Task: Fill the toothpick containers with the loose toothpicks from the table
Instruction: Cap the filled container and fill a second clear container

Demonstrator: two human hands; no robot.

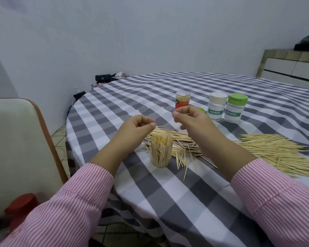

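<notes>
A clear open container (161,154), packed with upright toothpicks, stands on the checked tablecloth (185,202) near me. Loose toothpicks (184,148) lie scattered just behind and right of it, and a bigger heap of toothpicks (284,152) lies at the right. My left hand (137,127) hovers above and left of the container with curled fingers; thumb and forefinger seem to pinch a thin toothpick (160,126) that points right. My right hand (189,118) is raised behind the container, fingers curled, with nothing visible in it.
Farther back stand a red capped container (182,100), a white jar with a beige lid (217,108) and a white jar with a green lid (235,109). A loose green lid (201,109) peeks out behind my right hand. A chair back (16,148) is at the left.
</notes>
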